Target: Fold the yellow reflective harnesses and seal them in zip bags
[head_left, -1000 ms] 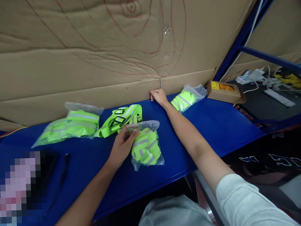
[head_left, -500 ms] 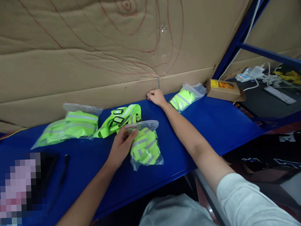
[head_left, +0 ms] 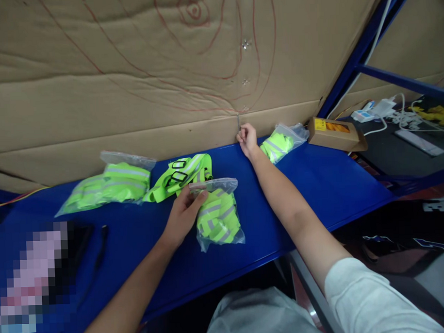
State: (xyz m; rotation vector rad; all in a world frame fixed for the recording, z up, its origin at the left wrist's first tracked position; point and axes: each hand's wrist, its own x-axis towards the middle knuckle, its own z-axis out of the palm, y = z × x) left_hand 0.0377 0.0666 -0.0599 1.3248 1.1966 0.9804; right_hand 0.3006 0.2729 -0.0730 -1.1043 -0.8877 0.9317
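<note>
My left hand (head_left: 185,211) is closed on the top left corner of a clear zip bag (head_left: 219,217), which holds a folded neon-yellow reflective strap item. Behind that bag lies a loose neon reflective strap harness (head_left: 180,175) with black buckles. Stretched out to the back of the table, my right hand (head_left: 247,139) has its fingers curled together beside the cardboard wall; anything inside them is hidden. Just right of it lies another bagged reflective item (head_left: 277,144). A further bagged reflective bundle (head_left: 109,185) rests at the left.
The blue table (head_left: 339,177) runs along a cardboard wall (head_left: 132,106) marked with red lines. An open cardboard box (head_left: 335,133) stands at the right, near a shelf with white chargers and cables (head_left: 383,107). A black cable (head_left: 100,248) lies at the left beside a blurred-out object.
My right hand has lifted a little and shifted right along the wall, its fingers now curled upward. My left hand keeps its grip on the zip bag. The view has shifted slightly.
</note>
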